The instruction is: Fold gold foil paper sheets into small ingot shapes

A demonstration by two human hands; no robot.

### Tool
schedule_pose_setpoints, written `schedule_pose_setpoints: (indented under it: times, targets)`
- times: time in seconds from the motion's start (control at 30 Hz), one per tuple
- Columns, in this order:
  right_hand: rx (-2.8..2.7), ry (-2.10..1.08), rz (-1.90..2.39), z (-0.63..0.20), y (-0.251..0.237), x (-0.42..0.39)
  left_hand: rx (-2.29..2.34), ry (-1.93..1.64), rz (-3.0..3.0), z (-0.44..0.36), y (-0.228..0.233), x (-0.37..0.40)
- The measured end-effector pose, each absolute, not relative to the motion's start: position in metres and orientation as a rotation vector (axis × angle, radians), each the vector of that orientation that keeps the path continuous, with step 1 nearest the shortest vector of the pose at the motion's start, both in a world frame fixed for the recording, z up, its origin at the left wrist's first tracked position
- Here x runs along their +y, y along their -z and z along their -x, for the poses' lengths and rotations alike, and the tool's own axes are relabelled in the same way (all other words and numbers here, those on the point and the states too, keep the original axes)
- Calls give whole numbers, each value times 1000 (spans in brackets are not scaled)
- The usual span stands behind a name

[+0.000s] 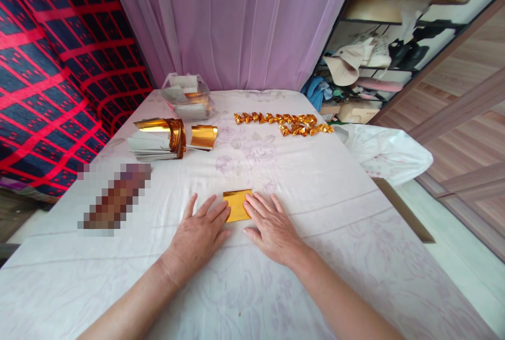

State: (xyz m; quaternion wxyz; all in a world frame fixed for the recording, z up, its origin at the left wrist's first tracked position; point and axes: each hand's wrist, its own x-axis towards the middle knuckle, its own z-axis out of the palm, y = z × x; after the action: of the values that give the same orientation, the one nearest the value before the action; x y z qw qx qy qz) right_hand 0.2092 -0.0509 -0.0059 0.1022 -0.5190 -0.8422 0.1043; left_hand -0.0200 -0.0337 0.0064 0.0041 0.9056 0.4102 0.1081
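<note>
A small piece of gold foil paper (238, 206) lies flat on the table, with a darker strip along its far edge. My left hand (200, 231) rests on its left side, palm down, fingers spread, with fingertips touching the paper. From the other side my right hand (272, 228) lies flat too, its fingers over the right edge of the sheet. Beyond them, a fanned stack of gold foil paper (158, 142) shows its pale backs, and a loose curled gold sheet (203, 137) sits beside it.
Folded gold foil pieces (292, 120) lie in rows at the far right of the table. A clear plastic bag of papers (187, 97) stands at the back left. A blurred, pixelated object (117, 198) lies at left. Right of the table hangs a white plastic bag (389, 153).
</note>
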Motion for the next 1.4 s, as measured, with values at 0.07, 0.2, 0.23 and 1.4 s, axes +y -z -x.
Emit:
schedule_pose_setpoints:
  times: [0.07, 0.2, 0.23, 1.4]
  targets:
    - [-2470, -322, 1542, -208, 5, -51, 1318, -323, -2854, 12, -14, -29]
    - [-2447, -351, 1550, -207, 4, -50, 1319, -321, -2895, 2, -20, -24]
    - [-2443, -355, 1550, -207, 3, -50, 1319, -341, -2900, 2, -19, -24]
    - [-2162, -199, 1520, -218, 9, -40, 1297, -547, -2704, 7, -6, -18]
